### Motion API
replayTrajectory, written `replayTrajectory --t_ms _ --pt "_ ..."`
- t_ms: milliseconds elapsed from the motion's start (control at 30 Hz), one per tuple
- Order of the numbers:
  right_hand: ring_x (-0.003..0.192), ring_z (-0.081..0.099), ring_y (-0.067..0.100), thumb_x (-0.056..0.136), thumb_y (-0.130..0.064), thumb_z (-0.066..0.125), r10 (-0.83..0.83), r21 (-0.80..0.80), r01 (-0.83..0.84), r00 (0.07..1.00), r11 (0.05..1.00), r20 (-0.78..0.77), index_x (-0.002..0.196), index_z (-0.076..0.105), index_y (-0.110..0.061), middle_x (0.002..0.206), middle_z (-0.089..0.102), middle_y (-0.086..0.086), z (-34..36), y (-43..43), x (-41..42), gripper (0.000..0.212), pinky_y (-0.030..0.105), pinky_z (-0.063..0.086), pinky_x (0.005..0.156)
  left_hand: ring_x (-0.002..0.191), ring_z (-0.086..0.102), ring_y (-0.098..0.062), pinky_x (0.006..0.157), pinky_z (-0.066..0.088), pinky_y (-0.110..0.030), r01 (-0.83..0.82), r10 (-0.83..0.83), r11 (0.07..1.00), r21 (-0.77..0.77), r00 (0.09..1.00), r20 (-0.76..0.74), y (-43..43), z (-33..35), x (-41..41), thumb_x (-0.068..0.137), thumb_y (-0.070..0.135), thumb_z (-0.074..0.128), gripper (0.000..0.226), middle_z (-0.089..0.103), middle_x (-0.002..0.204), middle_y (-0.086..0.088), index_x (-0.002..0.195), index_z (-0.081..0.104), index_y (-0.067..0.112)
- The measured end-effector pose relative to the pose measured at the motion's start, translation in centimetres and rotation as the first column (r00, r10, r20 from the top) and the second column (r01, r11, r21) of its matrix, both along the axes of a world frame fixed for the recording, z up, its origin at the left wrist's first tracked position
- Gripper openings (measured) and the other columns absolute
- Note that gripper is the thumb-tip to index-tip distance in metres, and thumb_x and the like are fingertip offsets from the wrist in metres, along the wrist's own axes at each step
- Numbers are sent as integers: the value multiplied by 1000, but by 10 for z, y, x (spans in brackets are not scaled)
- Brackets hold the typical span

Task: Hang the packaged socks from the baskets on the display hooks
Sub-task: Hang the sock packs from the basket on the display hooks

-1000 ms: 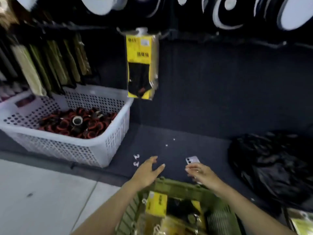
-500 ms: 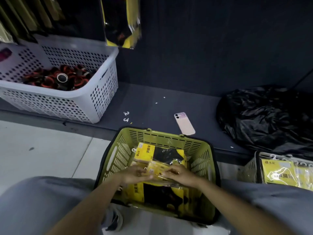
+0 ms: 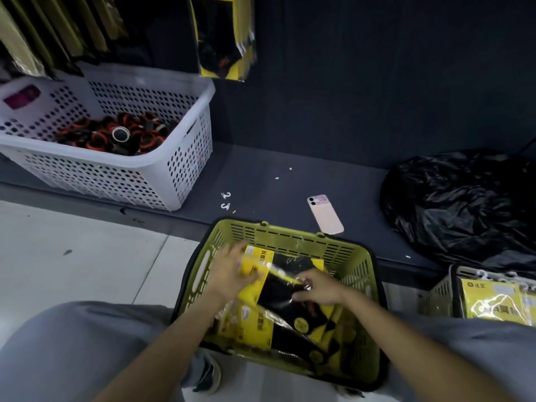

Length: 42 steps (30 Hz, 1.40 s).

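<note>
Sock pack [image 3: 278,281] now lifted from green basket [image 3: 293,240]; left hand [image 3: 232,274], right hand [image 3: 317,288] grip grasping opposite ends.

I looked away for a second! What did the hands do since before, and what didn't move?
Both hands went down into the green basket. The left hand and right hand now grip a sock packet between them. The phone, white basket and black bag stayed put.

One head-worn wide-angle view looks steeply down and forward, close over the green basket [image 3: 293,242] at 6 o'clock; the dark display wall [image 3: 377,82] fills 12 o'clock.
</note>
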State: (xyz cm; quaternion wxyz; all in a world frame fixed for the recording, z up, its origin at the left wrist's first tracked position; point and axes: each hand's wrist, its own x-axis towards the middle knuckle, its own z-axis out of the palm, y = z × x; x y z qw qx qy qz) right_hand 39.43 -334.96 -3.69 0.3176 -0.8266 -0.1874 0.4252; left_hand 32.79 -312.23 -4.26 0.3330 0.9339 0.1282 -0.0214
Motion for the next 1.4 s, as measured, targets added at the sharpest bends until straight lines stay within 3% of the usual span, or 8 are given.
replayTrajectory --t_ms 67,167,333,567,767,1033,1133,1400 --pt "100 59 13 86 -17 70 -247 185 251 968 950 -42 116 59 -16 106 62 -9 24 0 18 32 31 42 92 133 33 -16 109 31 -32 -187 237 963 -195 930 280 -5 25 19 69 44 81 96 37 144 -1 146 30 19" --pt "116 54 13 85 -22 71 -465 345 450 884 823 -43 133 52 -8 130 55 -3 59 5 40 54 26 40 100 142 21 -18 111 22 -31 -343 459 710 -615 888 35 -11 61 42 53 58 81 130 14 157 1 151 1 28" --pt "98 69 21 84 -19 69 -440 560 473 874 680 -204 105 67 -16 104 73 6 111 34 58 21 30 55 87 118 59 -29 99 43 -46 -201 2 158 -967 979 -204 4 113 75 67 62 73 79 59 130 -14 132 52 20" --pt "106 65 10 84 -30 68 -467 702 318 884 637 23 114 59 -22 113 68 -4 190 91 96 32 21 51 90 129 48 -17 112 31 -45 -30 220 461 -887 972 81 51 197 108 69 64 67 70 57 133 6 128 55 29" --pt "85 64 7 85 -27 68 -648 856 279 758 435 82 102 64 -19 100 68 6 260 151 128 19 20 53 78 76 59 21 73 35 -12 57 234 666 -744 931 280 97 245 125 79 54 63 27 67 81 35 100 65 36" --pt "91 70 20 86 -22 67 -592 886 273 806 375 2 91 69 -13 93 75 5 286 200 147 10 32 55 87 72 66 -6 66 46 -11 62 297 762 -645 851 433 145 263 135 67 72 58 65 67 72 13 108 63 21" --pt "91 71 23 89 -23 63 -600 882 295 800 368 -17 97 66 -12 93 75 7 287 212 154 14 38 55 88 73 47 -22 72 40 -33 11 350 752 -659 841 414 167 261 136 69 77 51 63 51 82 -7 76 50 15" --pt "82 62 40 93 -22 59 -712 864 314 698 394 71 94 61 -8 93 67 26 314 242 185 14 48 53 88 38 20 -8 43 21 -18 -158 491 833 -530 653 577 204 265 121 79 57 53 58 20 41 9 39 25 27"
